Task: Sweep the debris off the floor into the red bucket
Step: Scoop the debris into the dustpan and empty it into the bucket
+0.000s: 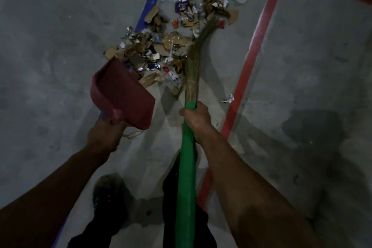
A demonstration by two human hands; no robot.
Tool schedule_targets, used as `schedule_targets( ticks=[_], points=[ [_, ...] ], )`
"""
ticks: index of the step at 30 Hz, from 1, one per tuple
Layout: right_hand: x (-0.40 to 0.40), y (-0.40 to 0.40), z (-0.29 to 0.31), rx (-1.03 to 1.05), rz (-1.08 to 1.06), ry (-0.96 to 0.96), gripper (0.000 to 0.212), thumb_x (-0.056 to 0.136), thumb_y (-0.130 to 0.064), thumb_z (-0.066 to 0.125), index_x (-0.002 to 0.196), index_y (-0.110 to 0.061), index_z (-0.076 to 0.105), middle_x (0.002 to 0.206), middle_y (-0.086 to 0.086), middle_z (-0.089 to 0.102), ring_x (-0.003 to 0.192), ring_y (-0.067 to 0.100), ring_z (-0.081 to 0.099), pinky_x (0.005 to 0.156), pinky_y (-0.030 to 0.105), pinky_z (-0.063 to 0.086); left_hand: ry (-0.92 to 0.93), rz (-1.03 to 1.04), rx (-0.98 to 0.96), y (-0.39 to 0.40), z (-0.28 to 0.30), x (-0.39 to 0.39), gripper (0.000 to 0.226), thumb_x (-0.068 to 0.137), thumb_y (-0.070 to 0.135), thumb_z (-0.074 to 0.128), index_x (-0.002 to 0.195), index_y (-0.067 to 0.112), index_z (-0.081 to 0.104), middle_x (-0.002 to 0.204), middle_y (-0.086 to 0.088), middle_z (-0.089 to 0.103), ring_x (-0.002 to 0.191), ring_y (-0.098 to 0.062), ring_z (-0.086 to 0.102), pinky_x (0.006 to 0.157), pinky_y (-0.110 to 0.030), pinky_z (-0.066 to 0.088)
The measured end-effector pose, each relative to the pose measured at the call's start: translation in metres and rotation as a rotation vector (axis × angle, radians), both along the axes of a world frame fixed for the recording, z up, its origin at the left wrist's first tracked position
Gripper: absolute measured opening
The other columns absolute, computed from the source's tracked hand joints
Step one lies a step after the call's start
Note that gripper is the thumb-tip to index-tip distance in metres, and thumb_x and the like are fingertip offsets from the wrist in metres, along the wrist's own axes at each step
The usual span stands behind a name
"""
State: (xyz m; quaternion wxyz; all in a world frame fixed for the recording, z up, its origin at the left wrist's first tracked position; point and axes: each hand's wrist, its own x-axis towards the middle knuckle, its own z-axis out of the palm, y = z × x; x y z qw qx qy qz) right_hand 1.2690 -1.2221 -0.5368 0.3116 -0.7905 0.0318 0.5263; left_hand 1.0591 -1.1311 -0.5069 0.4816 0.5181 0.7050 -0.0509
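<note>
At centre left of the frame the left hand (104, 137) has its grip wrapped round the handle of a red dustpan (122, 94), tilted with its open mouth pushed against the near edge of the debris (161, 46), likely so scraps can be driven in. The pile of cardboard and foil scraps lies on the floor (50, 56) in the upper middle, between a blue line (153, 0) and a red line (251, 56). Just right of centre the right hand (196, 117) grips the green broom (187, 167) tightly at the handle's top, bristles reaching across the pile's far right to drag it toward the pan. No red bucket is in view.
</note>
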Motion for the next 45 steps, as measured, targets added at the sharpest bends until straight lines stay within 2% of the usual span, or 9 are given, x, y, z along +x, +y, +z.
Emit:
schedule_targets(
  ticks=[3,11,13,17,21,25,31,39,45],
  points=[
    [-0.010,-0.014,0.021,0.007,-0.008,-0.083,0.030,0.076,-0.017,0.066,0.105,-0.019,0.059,0.094,0.010,0.066,0.080,0.032,0.067,0.072,0.047,0.060,-0.084,0.093,-0.011,0.002,0.008,-0.022,0.029,0.081,0.030,0.069,0.069,0.011,0.050,0.054,-0.006,0.047,0.046,-0.020,0.042,0.042,-0.023,0.033],
    [-0.088,-0.018,0.063,0.097,-0.093,-0.201,0.018,0.079,-0.009,0.064,0.092,-0.020,0.059,0.080,0.011,0.061,0.060,0.027,0.060,0.057,0.042,0.055,-0.113,0.171,-0.039,0.021,0.027,-0.108,0.042,0.068,0.045,0.068,0.059,0.008,0.052,0.043,-0.003,0.045,0.035,-0.015,0.039,0.036,-0.022,0.031],
    [-0.117,-0.006,0.071,0.132,-0.083,-0.179,0.018,0.080,-0.008,0.064,0.091,-0.021,0.059,0.077,0.010,0.061,0.052,0.023,0.059,0.048,0.035,0.052,-0.101,0.177,-0.038,0.030,0.032,-0.134,0.041,0.062,0.048,0.062,0.061,0.007,0.054,0.050,-0.008,0.051,0.040,-0.020,0.043,0.045,-0.027,0.035],
    [-0.177,0.030,0.073,0.197,0.047,-0.117,0.017,0.081,-0.009,0.064,0.087,-0.023,0.058,0.076,0.007,0.060,0.045,0.016,0.058,0.040,0.023,0.045,-0.080,0.099,0.000,0.045,0.031,-0.186,0.038,0.075,0.046,0.062,0.070,0.009,0.058,0.067,-0.015,0.062,0.051,-0.024,0.051,0.058,-0.033,0.040],
    [-0.230,0.077,0.050,0.200,0.279,-0.068,0.018,0.078,-0.016,0.067,0.089,-0.029,0.059,0.082,0.003,0.063,0.065,0.020,0.061,0.046,0.024,0.047,-0.059,0.018,0.031,0.055,0.021,-0.226,0.037,0.072,0.050,0.060,0.067,0.013,0.058,0.064,-0.009,0.059,0.058,-0.028,0.055,0.058,-0.036,0.042],
    [-0.267,0.118,0.008,0.147,0.331,0.081,0.020,0.078,-0.013,0.069,0.097,-0.012,0.063,0.077,0.010,0.062,0.061,0.026,0.061,0.049,0.033,0.052,0.002,-0.022,0.096,0.062,0.002,-0.256,0.038,0.076,0.049,0.056,0.080,0.011,0.060,0.084,-0.021,0.066,0.086,-0.045,0.065,0.072,-0.049,0.053],
    [-0.250,0.136,-0.040,0.037,-0.021,0.124,0.027,0.083,-0.011,0.072,0.103,0.003,0.062,0.066,0.016,0.058,0.038,0.022,0.054,0.042,0.028,0.048,-0.018,0.019,0.090,0.072,-0.031,-0.269,0.028,0.078,0.045,0.062,0.065,0.023,0.051,0.062,-0.002,0.056,0.063,-0.027,0.056,0.064,-0.035,0.044],
    [-0.185,0.102,-0.024,0.048,-0.384,0.177,0.015,0.094,-0.011,0.059,0.083,-0.007,0.050,0.064,0.010,0.046,0.047,0.018,0.045,0.037,0.021,0.043,-0.053,-0.022,0.120,0.076,-0.038,-0.271,0.032,0.085,0.031,0.062,0.057,0.019,0.049,0.052,-0.002,0.052,0.050,-0.020,0.049,0.056,-0.029,0.038],
    [-0.203,0.065,0.029,0.118,-0.282,0.072,0.007,0.089,-0.010,0.064,0.093,-0.006,0.059,0.064,0.010,0.054,0.043,0.018,0.051,0.040,0.026,0.046,-0.028,-0.092,0.124,0.078,-0.017,-0.268,0.034,0.086,0.034,0.060,0.062,0.011,0.056,0.053,-0.004,0.056,0.051,-0.021,0.053,0.054,-0.029,0.041]
  ],
)
